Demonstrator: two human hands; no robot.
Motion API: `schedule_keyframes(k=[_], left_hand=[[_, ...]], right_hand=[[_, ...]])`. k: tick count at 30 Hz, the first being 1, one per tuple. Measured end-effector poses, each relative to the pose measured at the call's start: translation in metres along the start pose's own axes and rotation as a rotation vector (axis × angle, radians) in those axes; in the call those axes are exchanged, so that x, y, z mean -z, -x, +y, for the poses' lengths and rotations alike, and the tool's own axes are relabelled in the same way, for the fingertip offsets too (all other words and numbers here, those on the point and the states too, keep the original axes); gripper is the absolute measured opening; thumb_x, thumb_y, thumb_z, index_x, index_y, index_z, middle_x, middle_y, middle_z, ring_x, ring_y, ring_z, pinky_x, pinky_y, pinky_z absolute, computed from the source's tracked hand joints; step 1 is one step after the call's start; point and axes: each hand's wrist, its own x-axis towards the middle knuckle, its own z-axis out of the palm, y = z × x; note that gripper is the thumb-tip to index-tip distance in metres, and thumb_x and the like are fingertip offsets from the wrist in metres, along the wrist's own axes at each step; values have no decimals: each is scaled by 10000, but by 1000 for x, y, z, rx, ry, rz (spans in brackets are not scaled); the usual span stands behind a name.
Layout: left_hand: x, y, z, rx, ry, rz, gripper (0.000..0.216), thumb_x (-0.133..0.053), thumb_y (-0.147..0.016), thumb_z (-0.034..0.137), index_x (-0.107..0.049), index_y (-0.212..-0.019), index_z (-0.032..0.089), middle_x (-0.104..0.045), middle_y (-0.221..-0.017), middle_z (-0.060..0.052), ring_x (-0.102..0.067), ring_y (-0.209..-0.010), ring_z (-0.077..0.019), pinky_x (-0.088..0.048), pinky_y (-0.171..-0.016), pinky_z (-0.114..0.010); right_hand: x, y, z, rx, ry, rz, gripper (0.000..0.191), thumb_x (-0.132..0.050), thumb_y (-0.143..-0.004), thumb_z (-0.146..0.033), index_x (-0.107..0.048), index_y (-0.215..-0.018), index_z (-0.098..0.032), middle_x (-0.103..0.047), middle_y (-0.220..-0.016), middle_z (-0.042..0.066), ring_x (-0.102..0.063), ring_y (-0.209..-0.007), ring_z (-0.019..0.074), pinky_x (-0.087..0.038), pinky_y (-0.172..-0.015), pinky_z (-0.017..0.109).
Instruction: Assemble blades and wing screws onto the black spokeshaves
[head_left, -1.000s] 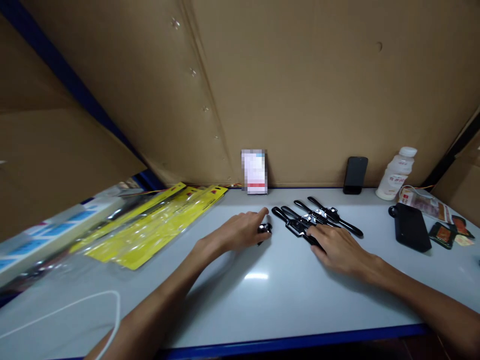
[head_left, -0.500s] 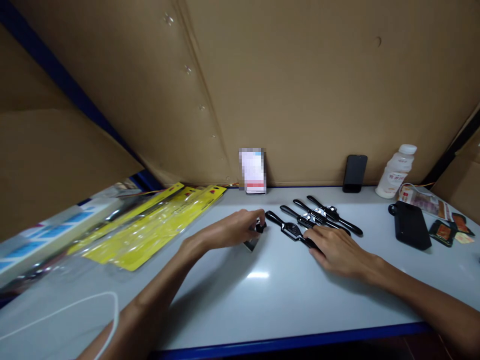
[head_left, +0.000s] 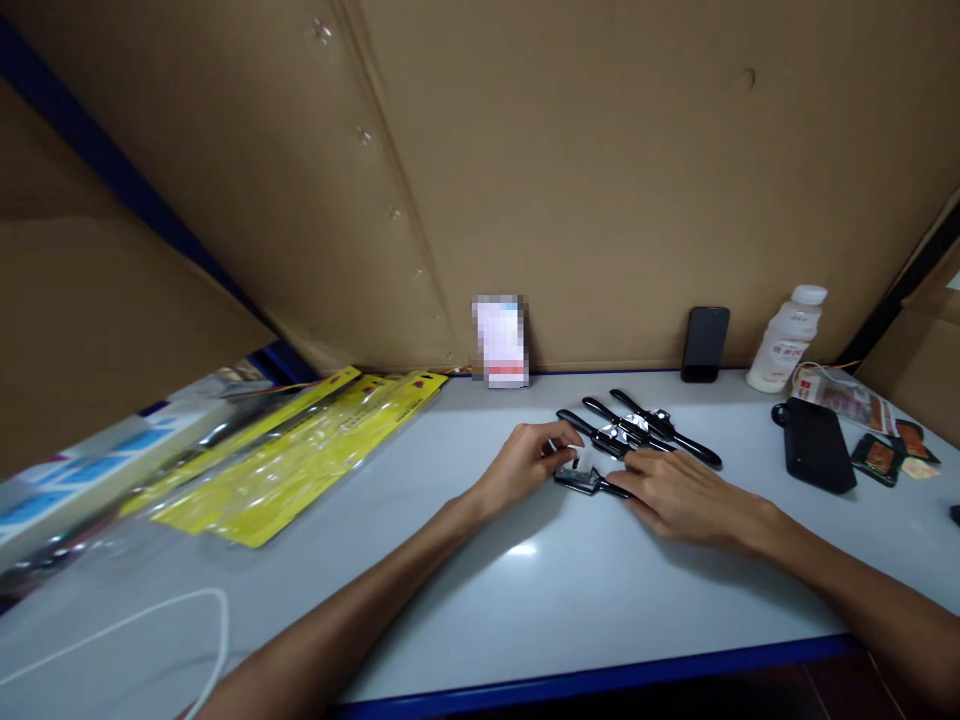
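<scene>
Pinching a small silver blade (head_left: 576, 462) over the nearest black tool (head_left: 589, 483) on the table (head_left: 480, 600), left hand (head_left: 529, 462) fingers closed on it, right hand (head_left: 675, 492) loosely pressing the tool's handle flat; best seat the blade squarely while the handle is steady

No print on the bottle (head_left: 786, 340) is legible.
</scene>
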Motion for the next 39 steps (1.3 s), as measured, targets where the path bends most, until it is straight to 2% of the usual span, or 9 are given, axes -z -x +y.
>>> schedule_keyframes(k=[6, 9, 16, 19, 26, 33, 36, 39], left_hand=[[-7, -1, 1, 12, 98, 33, 141, -615, -832, 294, -671, -845, 166, -707, -814, -37, -633, -760, -180, -483, -716, -290], [-7, -4, -3, 53, 145, -1, 151, -631, -819, 306, -673, -828, 162, -703, -784, -37, -625, -740, -182, -479, -697, -292], [-3, -2, 3, 37, -129, -99, 109, -624, -814, 201, -725, -845, 177, -719, -871, -40, -622, -829, -190, -473, -781, -309], [-2, -1, 6, 32, -153, -133, 120, -621, -813, 200, -728, -860, 173, -719, -888, -44, -623, -823, -186, -470, -760, -302], [-3, -1, 5, 29, -186, -108, 140, -569, -836, 204, -706, -841, 173, -720, -840, -41, -611, -784, -188, -457, -739, -308], [-5, 0, 5, 24, -183, -102, 131, -574, -850, 202, -701, -867, 177, -711, -834, -38, -610, -772, -181, -461, -724, -301], [2, -1, 5, -19, -194, -26, 142, -558, -876, 207, -694, -902, 177, -713, -898, -51, -623, -826, -189, -476, -748, -303], [26, -3, 0, -72, -232, 167, 179, -517, -899, 221, -686, -931, 173, -719, -951, -67, -628, -842, -195, -485, -772, -309]], right_hand=[[1, 1, 5, 48, 71, 24, 260, -501, -871, -155, -672, -1068, -164, -632, -894, 77, -554, -733, 186, -323, -590, 333], [2, 2, 5, 44, 76, 22, 267, -502, -874, -155, -679, -1073, -168, -634, -876, 69, -550, -707, 178, -303, -571, 331], [2, 3, 4, 25, 4, 31, 273, -509, -877, -160, -691, -1076, -195, -638, -872, 51, -538, -700, 159, -300, -590, 328], [2, 2, 4, 17, -13, 29, 291, -505, -871, -162, -697, -1086, -203, -636, -868, 51, -531, -689, 157, -291, -592, 327], [4, 2, 2, 1, -13, 10, 281, -530, -868, -169, -699, -1090, -210, -638, -868, 46, -544, -680, 155, -284, -576, 314], [1, 0, -2, -21, -7, 46, 223, -514, -961, -247, -726, -1017, -207, -633, -881, 56, -550, -703, 163, -299, -583, 324], [-1, -1, -4, -30, 5, 37, 209, -516, -965, -228, -718, -1004, -193, -637, -877, 57, -566, -730, 176, -305, -594, 330], [-3, -1, -6, -35, 0, 36, 196, -523, -961, -224, -710, -989, -173, -640, -883, 64, -575, -744, 184, -306, -593, 331]])
